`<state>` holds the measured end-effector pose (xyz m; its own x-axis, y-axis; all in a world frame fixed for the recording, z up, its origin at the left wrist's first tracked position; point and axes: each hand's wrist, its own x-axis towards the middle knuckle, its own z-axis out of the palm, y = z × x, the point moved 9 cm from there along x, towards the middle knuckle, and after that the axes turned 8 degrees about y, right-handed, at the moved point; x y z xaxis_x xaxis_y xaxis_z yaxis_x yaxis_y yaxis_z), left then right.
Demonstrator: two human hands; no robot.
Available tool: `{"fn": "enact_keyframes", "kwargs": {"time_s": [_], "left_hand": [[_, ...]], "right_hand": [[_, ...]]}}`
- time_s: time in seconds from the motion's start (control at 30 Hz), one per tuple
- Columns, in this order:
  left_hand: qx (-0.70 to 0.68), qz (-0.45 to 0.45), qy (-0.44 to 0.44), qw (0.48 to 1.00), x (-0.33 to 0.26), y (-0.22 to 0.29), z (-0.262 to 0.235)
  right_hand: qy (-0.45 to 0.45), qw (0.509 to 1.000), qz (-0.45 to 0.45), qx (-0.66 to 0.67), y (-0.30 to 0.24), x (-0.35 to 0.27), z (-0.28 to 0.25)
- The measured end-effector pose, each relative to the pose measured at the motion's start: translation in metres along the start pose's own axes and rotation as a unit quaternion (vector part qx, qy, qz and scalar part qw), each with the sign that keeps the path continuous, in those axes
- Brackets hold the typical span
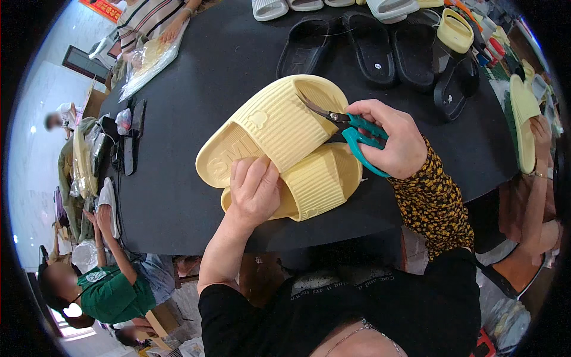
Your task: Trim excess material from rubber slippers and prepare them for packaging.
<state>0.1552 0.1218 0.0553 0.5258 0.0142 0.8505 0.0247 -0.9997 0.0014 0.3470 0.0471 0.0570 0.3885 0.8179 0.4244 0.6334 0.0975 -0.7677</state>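
Your left hand (254, 190) presses flat, fingers loosely spread, on the top slipper (273, 128), which lies stacked on its twin (324, 181) at the near edge of the black table (196, 89). Your right hand (389, 140) grips the teal scissors (351, 132), blades seemingly parted at the strap's edge; keep the pair pinned and snip close, sparing the foam

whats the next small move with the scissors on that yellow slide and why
Probably close the teal-handled scissors for a small snip: their open tips sit at the strap edge of the upper pale yellow ribbed foam slide sandal, the right hand grips the handles, and the left hand pins the pair down.
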Motion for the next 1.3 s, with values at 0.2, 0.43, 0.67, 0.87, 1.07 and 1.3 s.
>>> {"fn": "enact_keyframes", "kwargs": {"time_s": [0.2,0.43,0.67,0.87,1.07,1.3], "left_hand": [[0.041,-0.022,0.042,0.998,-0.001,-0.011,-0.009],[0.020,-0.013,0.023,0.999,-0.002,-0.006,-0.004],[0.011,-0.001,0.017,1.000,-0.003,-0.002,-0.001],[0.013,0.002,0.018,1.000,-0.003,-0.001,0.001],[0.014,-0.003,0.023,1.000,-0.004,-0.001,0.000],[0.014,0.002,0.025,1.000,-0.003,0.000,-0.002]], "right_hand": [[-0.019,0.999,-0.020,-0.020,0.001,-0.003,0.007],[-0.027,1.000,0.002,0.001,0.002,-0.003,0.010],[-0.015,1.000,-0.004,-0.004,0.005,-0.003,0.009],[-0.025,1.000,-0.014,-0.007,0.008,-0.005,0.012],[0.012,0.998,0.036,0.051,0.015,-0.003,0.008],[0.014,0.999,0.026,0.014,0.007,-0.002,0.006]]}}
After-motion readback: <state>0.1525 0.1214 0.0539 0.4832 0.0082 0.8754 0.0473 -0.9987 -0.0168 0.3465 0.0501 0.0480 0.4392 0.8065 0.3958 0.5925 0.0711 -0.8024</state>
